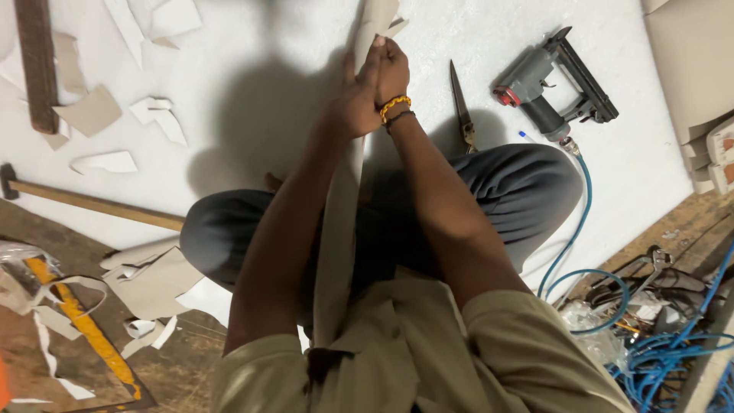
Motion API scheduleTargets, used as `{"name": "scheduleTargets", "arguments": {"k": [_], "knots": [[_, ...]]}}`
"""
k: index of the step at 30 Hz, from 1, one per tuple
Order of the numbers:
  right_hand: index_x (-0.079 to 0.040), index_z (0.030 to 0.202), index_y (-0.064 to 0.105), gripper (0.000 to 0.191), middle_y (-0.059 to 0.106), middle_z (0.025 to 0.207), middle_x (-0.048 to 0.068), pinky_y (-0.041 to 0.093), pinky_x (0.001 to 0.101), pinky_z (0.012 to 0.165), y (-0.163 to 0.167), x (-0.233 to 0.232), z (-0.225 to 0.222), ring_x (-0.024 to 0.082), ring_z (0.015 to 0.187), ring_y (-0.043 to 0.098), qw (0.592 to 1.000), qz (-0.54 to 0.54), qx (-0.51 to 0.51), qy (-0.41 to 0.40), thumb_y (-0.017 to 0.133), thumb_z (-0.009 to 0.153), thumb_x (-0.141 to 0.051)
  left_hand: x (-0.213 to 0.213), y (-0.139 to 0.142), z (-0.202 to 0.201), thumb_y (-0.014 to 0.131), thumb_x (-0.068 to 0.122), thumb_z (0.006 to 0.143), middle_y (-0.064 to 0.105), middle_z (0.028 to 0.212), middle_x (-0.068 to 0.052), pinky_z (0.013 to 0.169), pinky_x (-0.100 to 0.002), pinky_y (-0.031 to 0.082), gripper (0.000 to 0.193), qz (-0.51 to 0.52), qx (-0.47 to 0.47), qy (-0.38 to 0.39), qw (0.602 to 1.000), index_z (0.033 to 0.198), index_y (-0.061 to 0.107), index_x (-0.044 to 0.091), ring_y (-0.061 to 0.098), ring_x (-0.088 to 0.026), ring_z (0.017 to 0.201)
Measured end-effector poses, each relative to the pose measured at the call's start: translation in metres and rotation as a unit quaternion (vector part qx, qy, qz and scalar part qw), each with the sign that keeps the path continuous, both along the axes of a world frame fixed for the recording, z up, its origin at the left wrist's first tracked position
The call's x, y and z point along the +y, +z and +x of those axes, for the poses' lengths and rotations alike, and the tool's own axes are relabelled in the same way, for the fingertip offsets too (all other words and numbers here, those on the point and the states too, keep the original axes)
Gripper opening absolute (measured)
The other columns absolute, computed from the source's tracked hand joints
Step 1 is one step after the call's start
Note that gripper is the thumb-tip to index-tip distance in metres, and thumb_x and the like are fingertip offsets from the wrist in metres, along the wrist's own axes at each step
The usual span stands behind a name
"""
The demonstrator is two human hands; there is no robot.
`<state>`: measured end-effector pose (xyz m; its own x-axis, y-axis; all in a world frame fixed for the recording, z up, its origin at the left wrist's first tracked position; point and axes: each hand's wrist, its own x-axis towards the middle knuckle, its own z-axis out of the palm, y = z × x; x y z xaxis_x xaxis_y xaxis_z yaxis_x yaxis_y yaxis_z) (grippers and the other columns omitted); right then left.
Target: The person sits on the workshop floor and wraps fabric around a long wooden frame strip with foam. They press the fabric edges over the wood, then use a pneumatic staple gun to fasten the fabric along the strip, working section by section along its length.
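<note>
**Both hands clasped on a long beige strip over a white-covered floor**

A white sheet [229, 46] covers the floor of a workshop, bare wooden boards showing at its lower left and lower right edges. You sit cross-legged on it in grey trousers, both arms stretched forward. Your left hand [353, 103] and right hand [392, 70] are pressed together and closed around a long beige strip [336, 252], which runs from your chest, between your forearms, up to the far edge of the sheet, where its tip pokes out above your fingers. A yellow beaded band and a dark band circle your right wrist.

Just right of your hands lies a pair of dark scissors [461, 103], blades shut and pointing away from you. Further right, near the sheet's right edge, rests a grey pneumatic stapler [552, 84], its blue hose [582, 222] curling down to a tangle of blue line at the lower right corner. A wooden-handled hammer [92, 203] lies across the left edge of the sheet. Beige offcuts [93, 111] are scattered over the upper left corner, with more heaped by your left knee
</note>
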<state>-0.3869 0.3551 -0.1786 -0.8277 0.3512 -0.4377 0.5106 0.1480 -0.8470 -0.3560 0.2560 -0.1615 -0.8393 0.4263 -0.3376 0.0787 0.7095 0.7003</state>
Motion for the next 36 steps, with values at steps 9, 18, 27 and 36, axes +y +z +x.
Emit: {"name": "scheduleTargets", "arguments": {"k": [9, 18, 27, 36], "knots": [[-0.001, 0.093, 0.074, 0.038, 0.067, 0.073, 0.005, 0.051, 0.0316, 0.059, -0.014, 0.012, 0.005, 0.013, 0.064, 0.056, 0.992, -0.129, 0.004, 0.005, 0.057, 0.108, -0.032, 0.03, -0.002, 0.001, 0.061, 0.024, 0.101, 0.062, 0.11, -0.02, 0.083, -0.043, 0.059, 0.08, -0.251, -0.051, 0.058, 0.965, 0.163, 0.012, 0.038, 0.07, -0.033, 0.097], [-0.001, 0.097, 0.074, 0.044, 0.07, 0.078, 0.016, 0.058, 0.0473, 0.07, 0.023, 0.189, -0.021, 0.03, 0.068, 0.066, 0.823, 0.252, -0.211, 0.462, 0.056, 0.106, -0.04, 0.059, 0.0, 0.005, 0.056, 0.015, 0.101, 0.059, 0.107, -0.032, 0.046, -0.055, 0.06, 0.081, -0.409, -0.088, 0.04, 0.907, 0.162, 0.01, 0.044, 0.071, -0.037, 0.075], [-0.001, 0.133, 0.058, 0.073, 0.061, 0.113, 0.024, 0.05, 0.0507, 0.09, -0.004, 0.33, 0.13, 0.042, 0.104, 0.058, 0.761, 0.501, 0.152, 0.384, 0.085, 0.085, -0.05, 0.027, 0.008, 0.002, 0.097, 0.039, 0.061, 0.053, 0.127, -0.022, 0.09, -0.046, 0.058, 0.133, -0.284, -0.127, 0.101, 0.945, 0.161, 0.01, 0.043, 0.062, -0.037, 0.116], [-0.003, 0.107, 0.06, 0.047, 0.065, 0.097, 0.017, 0.051, 0.05, 0.074, -0.029, 0.355, 0.128, 0.038, 0.087, 0.063, 0.774, 0.507, 0.105, 0.364, 0.086, 0.092, -0.039, 0.027, 0.021, 0.002, 0.093, 0.044, 0.068, 0.04, 0.135, -0.03, 0.084, -0.046, 0.061, 0.126, -0.29, -0.146, 0.093, 0.941, 0.162, 0.01, 0.041, 0.061, -0.041, 0.115]]}}
